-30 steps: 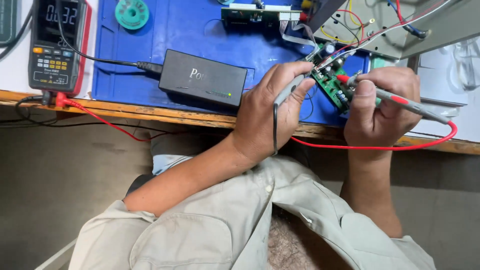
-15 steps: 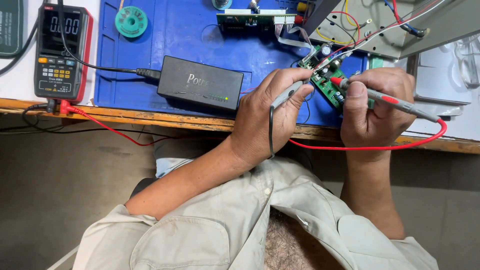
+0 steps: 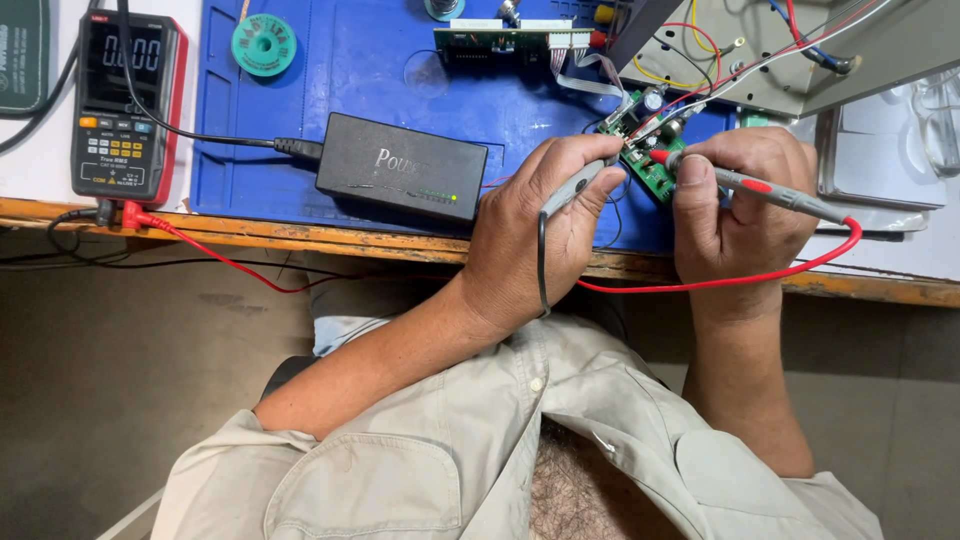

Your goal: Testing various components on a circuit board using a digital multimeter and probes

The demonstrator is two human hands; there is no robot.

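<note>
My left hand (image 3: pixel 545 225) grips a grey multimeter probe with a black lead (image 3: pixel 572 187), its tip resting on a small green circuit board (image 3: pixel 652 165). My right hand (image 3: pixel 740 205) grips a grey probe with red bands and a red lead (image 3: pixel 775 192), its red tip touching the same board from the right. The board lies on a blue work mat (image 3: pixel 370 80) with coloured wires running off it. A red and black multimeter (image 3: pixel 122 105) sits at the far left, its leads trailing along the bench edge.
A black power adapter (image 3: pixel 400 168) lies on the mat left of my left hand. A green solder spool (image 3: pixel 264 44) and a long green circuit board (image 3: pixel 510 40) sit further back. A grey metal chassis (image 3: pixel 790 50) stands at the upper right. The wooden bench edge (image 3: pixel 300 235) runs across.
The view has shifted slightly, so the bench sits a little lower in frame. Both hands keep their probes on the small board, with little movement between them.
</note>
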